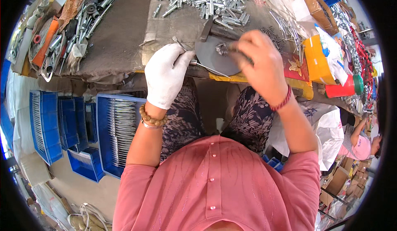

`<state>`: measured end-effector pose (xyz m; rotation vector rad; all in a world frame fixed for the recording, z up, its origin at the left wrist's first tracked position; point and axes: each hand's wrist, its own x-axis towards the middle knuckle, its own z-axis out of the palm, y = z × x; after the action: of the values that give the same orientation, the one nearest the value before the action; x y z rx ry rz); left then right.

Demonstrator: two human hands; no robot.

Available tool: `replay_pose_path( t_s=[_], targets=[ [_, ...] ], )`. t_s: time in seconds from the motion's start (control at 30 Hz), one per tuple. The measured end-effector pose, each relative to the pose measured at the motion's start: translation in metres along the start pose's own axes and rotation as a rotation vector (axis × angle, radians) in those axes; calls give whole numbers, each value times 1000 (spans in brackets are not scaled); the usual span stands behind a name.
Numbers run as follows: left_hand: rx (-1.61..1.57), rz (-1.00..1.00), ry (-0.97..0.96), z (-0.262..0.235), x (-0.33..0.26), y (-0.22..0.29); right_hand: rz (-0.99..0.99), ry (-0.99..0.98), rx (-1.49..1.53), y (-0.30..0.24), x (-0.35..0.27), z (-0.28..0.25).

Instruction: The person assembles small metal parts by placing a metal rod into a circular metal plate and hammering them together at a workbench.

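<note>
Pinching: the gloved left hand [167, 74] has thumb and fingers closed together at the bench's near edge, grasping a short metal sleeve [193, 62].
Pointed metal rod: a slim rod [214, 71] reaches from that sleeve across the near side of the dark disc; whether the two are joined is too small to tell.
Second metal piece: a narrow part [178, 44] shows just above the gloved fingers; held or lying, I cannot tell.
Bare right hand: the right hand [262, 61] is over the disc's right side, fingers curled and motion-blurred; I cannot tell whether anything is between the fingertips.
Dark disc: the round plate [211, 59] lies on the bench [115, 32], bearing a small cluster of bright metal bits [222, 48] beside the right fingertips.
Hammer: its head [206, 29] is at the disc's far edge.
Done: rods [122, 131] lie stacked in a blue bin [104, 148] below; finished work or stock, the view does not settle.
Left: the large heap of loose metal sleeves [198, 1] suggests a batch well short of complete, and the piece in the glove looks unfinished.
</note>
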<state>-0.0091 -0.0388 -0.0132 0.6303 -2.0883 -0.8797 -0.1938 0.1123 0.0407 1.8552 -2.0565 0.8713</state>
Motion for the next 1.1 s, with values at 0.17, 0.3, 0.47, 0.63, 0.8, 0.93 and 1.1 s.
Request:
replay_pose_path(
  t_s=[0.17,0.3,0.47,0.63,0.8,0.93,1.1],
  targets=[
    [12,-47,-42,-4,1,2,161,-209,93,-28,-22,3],
    [-161,-199,-66,-9,3,7,135,-150,125,-15,-13,11],
    [-286,-295,-88,-19,9,7,43,-99,79,-3,-2,19],
    [-271,-383,-94,-17,18,16,55,-114,89,2,-3,22],
    [-179,-291,-138,-11,12,8,64,-128,99,2,-4,21],
    [-163,-220,-87,-10,11,8,83,-144,145,3,-4,20],
    [-143,-201,-92,-8,9,1,105,-143,204,5,-3,20]
  ],
)
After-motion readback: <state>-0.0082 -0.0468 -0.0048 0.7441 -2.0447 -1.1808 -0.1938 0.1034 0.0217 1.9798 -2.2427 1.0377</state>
